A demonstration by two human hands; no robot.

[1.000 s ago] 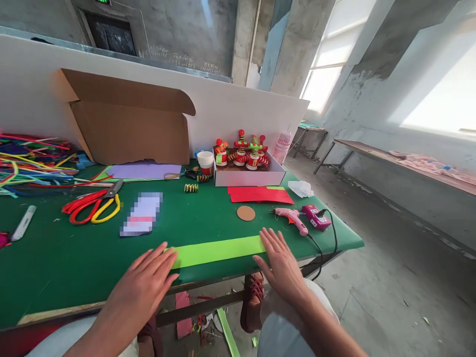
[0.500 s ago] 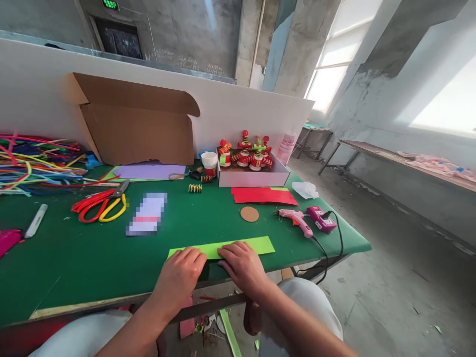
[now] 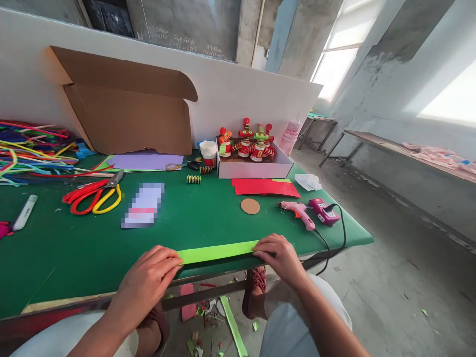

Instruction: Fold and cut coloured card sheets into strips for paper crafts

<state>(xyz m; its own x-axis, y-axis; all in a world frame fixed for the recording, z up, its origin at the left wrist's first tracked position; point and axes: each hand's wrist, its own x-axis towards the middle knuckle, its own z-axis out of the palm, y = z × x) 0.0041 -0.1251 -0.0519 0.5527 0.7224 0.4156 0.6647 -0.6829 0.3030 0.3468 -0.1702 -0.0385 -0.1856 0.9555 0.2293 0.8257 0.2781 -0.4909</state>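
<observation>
A long strip of bright green paper point(image 3: 217, 252) lies along the near edge of the green table point(image 3: 74, 253). It looks narrower than before, as if folded lengthwise. My left hand point(image 3: 150, 282) presses on its left end with the fingers curled down. My right hand point(image 3: 280, 254) grips the right end, fingers bent over the paper's edge. Both hands are at the table's front edge, above my knees.
Red and yellow scissors point(image 3: 92, 197) lie left of centre, by a pile of coloured pipe cleaners point(image 3: 33, 153). A pink glue gun point(image 3: 299, 212) with its cord, a brown disc point(image 3: 250, 206), red paper point(image 3: 265, 187) and a white box of red figures point(image 3: 253, 157) are at right. An open cardboard box point(image 3: 126, 106) stands behind.
My hands moved from the strip's ends to its middle, then slid apart again to its ends. The strip now looks narrower, apparently folded lengthwise.
</observation>
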